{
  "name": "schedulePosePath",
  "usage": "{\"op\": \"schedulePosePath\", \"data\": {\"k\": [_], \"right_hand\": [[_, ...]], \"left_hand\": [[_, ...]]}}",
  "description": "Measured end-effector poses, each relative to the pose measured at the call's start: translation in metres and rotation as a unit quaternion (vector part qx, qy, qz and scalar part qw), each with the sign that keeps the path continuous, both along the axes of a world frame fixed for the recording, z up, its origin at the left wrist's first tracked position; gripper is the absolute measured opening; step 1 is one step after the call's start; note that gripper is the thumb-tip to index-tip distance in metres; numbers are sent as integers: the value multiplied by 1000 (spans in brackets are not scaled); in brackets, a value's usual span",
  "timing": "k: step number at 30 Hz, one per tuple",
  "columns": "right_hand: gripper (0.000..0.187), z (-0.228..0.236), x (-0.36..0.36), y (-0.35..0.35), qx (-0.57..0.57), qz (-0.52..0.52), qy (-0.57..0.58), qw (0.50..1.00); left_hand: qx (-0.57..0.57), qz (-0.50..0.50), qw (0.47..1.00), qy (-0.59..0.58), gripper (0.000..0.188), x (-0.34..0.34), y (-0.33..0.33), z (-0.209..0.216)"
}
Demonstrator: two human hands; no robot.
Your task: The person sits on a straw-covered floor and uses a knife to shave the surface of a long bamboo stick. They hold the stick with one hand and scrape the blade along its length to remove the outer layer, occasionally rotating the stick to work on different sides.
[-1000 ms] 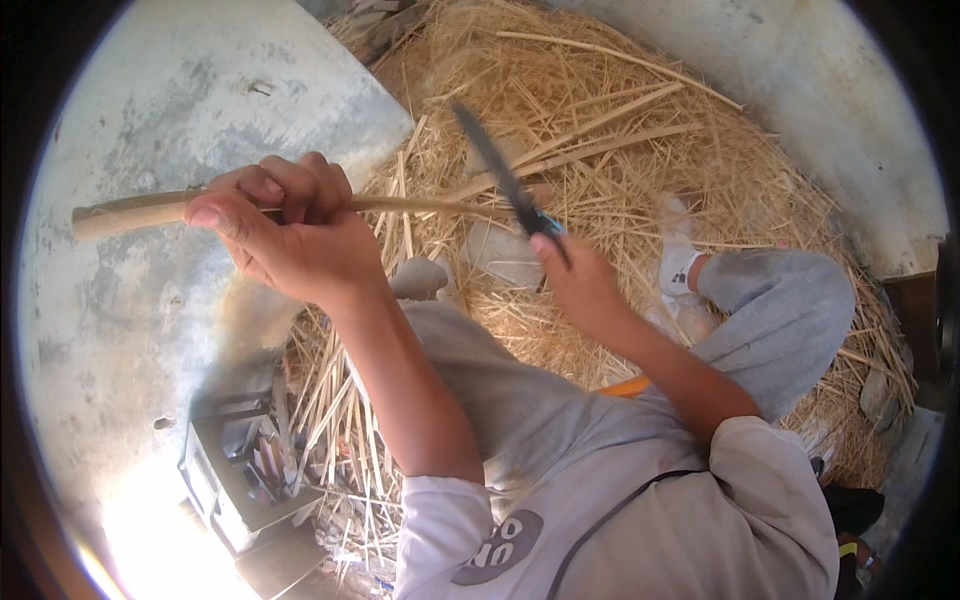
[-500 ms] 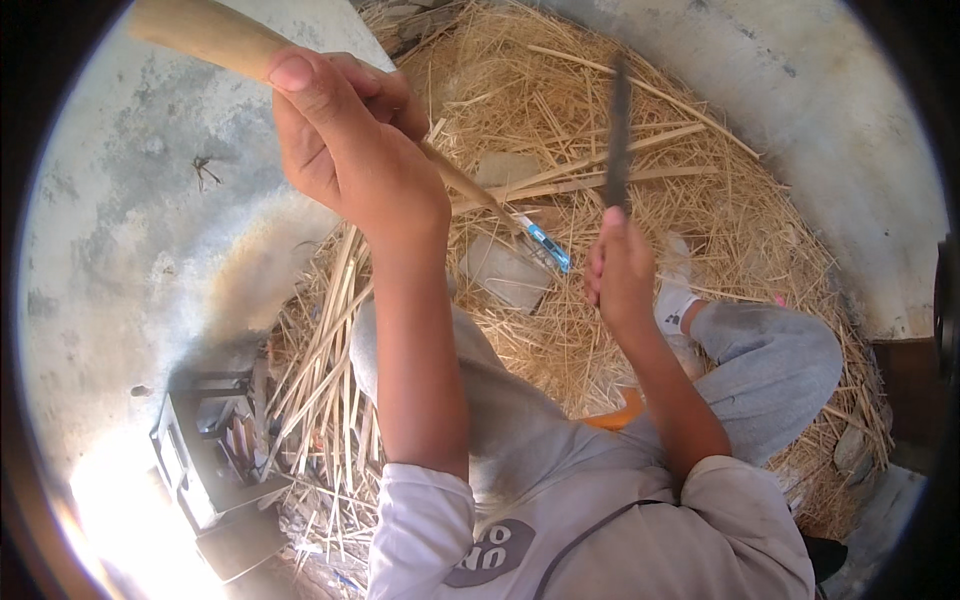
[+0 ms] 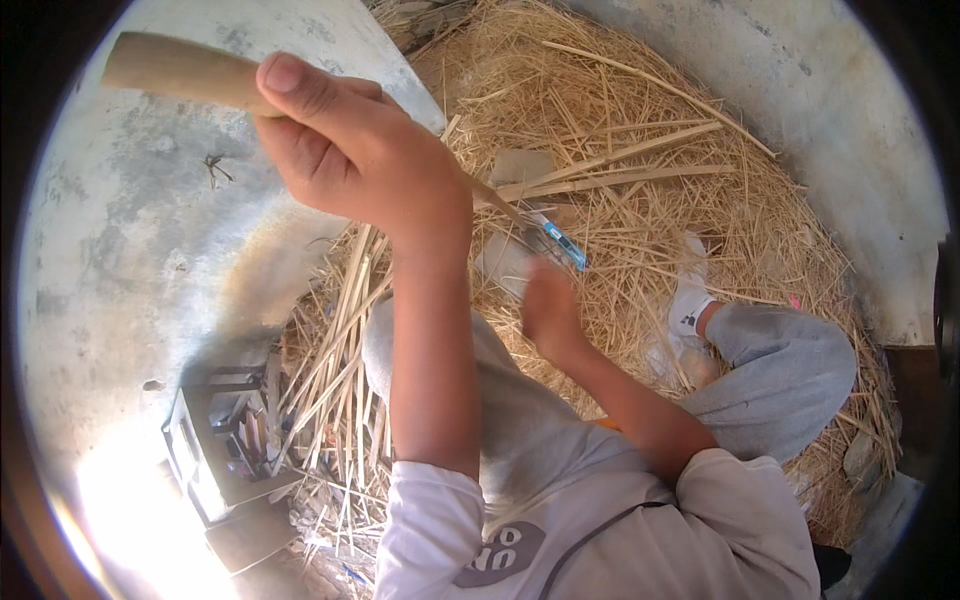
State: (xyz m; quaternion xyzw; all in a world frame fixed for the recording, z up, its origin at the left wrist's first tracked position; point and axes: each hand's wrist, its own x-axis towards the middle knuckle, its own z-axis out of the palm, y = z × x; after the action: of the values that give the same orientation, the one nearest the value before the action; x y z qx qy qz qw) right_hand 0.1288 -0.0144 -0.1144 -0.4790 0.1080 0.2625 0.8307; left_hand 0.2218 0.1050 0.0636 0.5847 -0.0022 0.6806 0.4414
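Note:
Raised at the upper left, my left hand point(image 3: 370, 160) is closed round a pale piece of bamboo point(image 3: 180, 72). Its broad end sticks out to the left; the thin end runs down to the right, past my wrist, toward the straw. My right hand point(image 3: 552, 310) is a blurred fist just below that thin end. The knife it grips is almost lost in the blur, so I cannot tell whether the blade touches the bamboo. A small blue-and-white tool, like a box cutter point(image 3: 565, 245), lies close beyond the fist.
Straw and shavings point(image 3: 640, 220) cover the floor around my folded legs. Flat stones point(image 3: 522, 166) lie among them. Split bamboo strips point(image 3: 340, 350) are heaped at my left, beside a dark open-framed box point(image 3: 225, 440). Grey walls point(image 3: 130, 230) curve in on both sides.
My right hand has swung left and down with the knife, from upright at the right to near the bamboo's thin end. My left hand and the bamboo have tilted slightly.

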Motion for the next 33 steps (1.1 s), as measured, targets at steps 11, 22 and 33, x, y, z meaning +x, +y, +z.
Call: {"op": "schedulePosePath", "data": {"k": [11, 22, 33], "right_hand": [[43, -31, 17, -1, -168, -30, -151, 974], [43, 30, 2, -102, -208, 31, -69, 975], [37, 37, -41, -41, -29, -25, -158, 987]], "left_hand": [[-50, -74, 995, 46, 47, -11, 0, 8], [-143, -312, 939, 16, 48, -93, 47, 24], [-99, -346, 913, -194, 33, -333, 17, 16]]}}
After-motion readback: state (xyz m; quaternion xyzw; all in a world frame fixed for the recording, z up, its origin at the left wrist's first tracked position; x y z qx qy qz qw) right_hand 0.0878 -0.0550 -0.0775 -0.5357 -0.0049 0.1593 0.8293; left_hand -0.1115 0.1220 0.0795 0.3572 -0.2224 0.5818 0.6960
